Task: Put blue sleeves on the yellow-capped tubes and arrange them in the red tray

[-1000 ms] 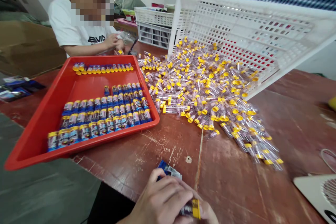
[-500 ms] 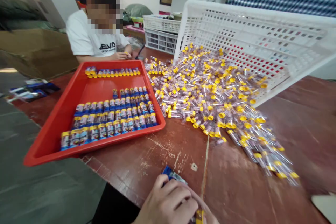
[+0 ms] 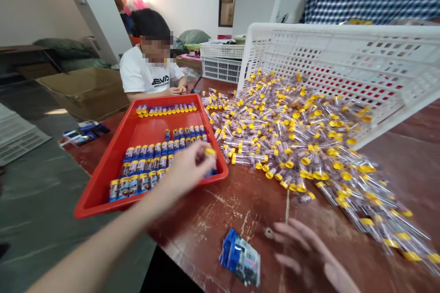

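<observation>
My left hand (image 3: 189, 162) is closed on a yellow-capped tube (image 3: 209, 152) above the right front part of the red tray (image 3: 137, 123). Inside the tray stand rows of small blue-wrapped tubes with yellow caps (image 3: 133, 184). My right hand (image 3: 305, 252), blurred, has its fingers apart over the table at the lower right and holds nothing. Between my hands a few blue packets (image 3: 240, 258) lie on the table. Clear tubes with yellow caps (image 3: 275, 123) form a big pile right of the tray.
A white perforated basket (image 3: 330, 34) lies tipped behind the pile. Across the brown-red table (image 3: 202, 219) sits a person in a white shirt (image 3: 137, 71). Blue packages (image 3: 87, 132) lie at the table's left edge, near a cardboard box (image 3: 89, 91).
My hands, together near the front edge before, have parted. My left hand has moved up to the tray with a tube; my right hand has opened on the right. The view has shifted.
</observation>
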Available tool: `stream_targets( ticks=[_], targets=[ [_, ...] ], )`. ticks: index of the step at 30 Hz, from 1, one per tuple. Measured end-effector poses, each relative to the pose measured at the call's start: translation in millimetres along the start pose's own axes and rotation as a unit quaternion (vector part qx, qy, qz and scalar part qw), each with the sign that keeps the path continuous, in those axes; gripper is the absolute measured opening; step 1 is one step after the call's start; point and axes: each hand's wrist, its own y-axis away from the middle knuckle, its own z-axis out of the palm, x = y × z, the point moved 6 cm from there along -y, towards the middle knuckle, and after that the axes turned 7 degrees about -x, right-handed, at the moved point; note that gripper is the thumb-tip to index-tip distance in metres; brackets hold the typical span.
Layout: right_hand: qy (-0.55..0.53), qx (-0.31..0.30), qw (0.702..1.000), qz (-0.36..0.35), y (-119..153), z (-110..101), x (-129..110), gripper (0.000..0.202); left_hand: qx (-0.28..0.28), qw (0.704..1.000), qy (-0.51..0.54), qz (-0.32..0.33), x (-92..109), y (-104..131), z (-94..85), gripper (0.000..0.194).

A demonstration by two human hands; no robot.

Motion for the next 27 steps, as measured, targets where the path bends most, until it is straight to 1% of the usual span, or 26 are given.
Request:
stream_targets(
  ticks=[1, 2, 3, 4, 5, 7, 9, 10, 13, 15, 16, 17, 18, 19, 20, 21, 22, 23, 24, 25, 26, 27],
  targets=[
    [0.046, 0.041, 0.998, -0.021, 0, -20, -12, 0.058, 0.006, 0.998, -0.022, -0.051, -18, -24, -16.5, 0.035],
    [0.096, 0.081, 0.991, -0.037, 0, -40, -23, 0.053, 0.002, 0.995, -0.042, -0.086, -35, -46, -27.1, 0.035],
    [0.150, 0.117, 0.981, -0.044, -2, -60, -34, 0.049, -0.014, 0.991, -0.061, -0.117, -51, -65, -31.2, 0.029],
    [0.205, 0.146, 0.967, -0.046, -4, -78, -43, 0.049, -0.042, 0.987, -0.076, -0.136, -66, -81, -29.2, 0.024],
    [0.269, 0.167, 0.948, -0.042, -8, -94, -51, 0.052, -0.070, 0.982, -0.091, -0.149, -77, -92, -23.4, 0.019],
    [0.406, 0.202, 0.891, -0.024, -19, -119, -65, 0.061, -0.115, 0.974, -0.121, -0.155, -91, -106, -6.8, 0.020],
    [0.509, 0.226, 0.830, -0.005, -32, -133, -74, 0.066, -0.125, 0.970, -0.158, -0.135, -93, -111, 5.4, 0.024],
    [0.541, 0.236, 0.807, 0.002, -40, -137, -77, 0.067, -0.119, 0.969, -0.178, -0.119, -90, -112, 7.9, 0.024],
    [0.600, 0.259, 0.757, 0.016, -61, -137, -81, 0.064, -0.078, 0.966, -0.238, -0.067, -69, -107, 3.2, 0.019],
    [0.628, 0.262, 0.732, 0.026, -74, -131, -79, 0.058, -0.037, 0.961, -0.270, -0.033, -47, -92, -0.4, 0.021],
    [0.636, 0.260, 0.726, 0.030, -80, -128, -78, 0.055, -0.021, 0.959, -0.283, -0.017, -36, -78, 2.1, 0.022],
    [0.641, 0.257, 0.722, 0.033, -85, -126, -77, 0.051, -0.011, 0.956, -0.294, 0.016, -23, -61, 9.7, 0.024],
    [0.643, 0.254, 0.722, 0.034, -88, -124, -77, 0.048, -0.009, 0.951, -0.301, 0.067, -8, -38, 23.1, 0.027],
    [0.642, 0.250, 0.724, 0.035, -90, -123, -77, 0.044, -0.023, 0.944, -0.301, 0.131, 5, -12, 42.6, 0.027],
    [0.638, 0.246, 0.729, 0.036, -91, -122, -77, 0.041, -0.036, 0.920, -0.296, 0.256, 23, 20, 66.5, 0.027],
    [0.632, 0.241, 0.736, 0.038, -90, -121, -78, 0.039, -0.056, 0.886, -0.272, 0.372, 35, 56, 91.0, 0.026],
    [0.624, 0.234, 0.744, 0.039, -88, -120, -79, 0.038, -0.070, 0.860, -0.253, 0.438, 40, 88, 112.5, 0.022],
    [0.615, 0.227, 0.754, 0.039, -84, -119, -80, 0.038, -0.080, 0.852, -0.260, 0.448, 39, 111, 131.4, 0.016],
    [0.604, 0.220, 0.765, 0.036, -80, -117, -81, 0.038, -0.093, 0.848, -0.271, 0.445, 35, 127, 147.2, 0.012],
    [0.590, 0.214, 0.778, 0.031, -74, -115, -81, 0.038, -0.099, 0.849, -0.281, 0.436, 30, 138, 158.0, 0.010],
    [0.574, 0.207, 0.792, 0.024, -68, -111, -81, 0.038, -0.102, 0.851, -0.289, 0.427, 24, 144, 164.2, 0.010],
    [0.557, 0.201, 0.806, 0.014, -61, -107, -80, 0.038, -0.100, 0.852, -0.288, 0.425, 21, 146, 166.1, 0.012]
  ],
)
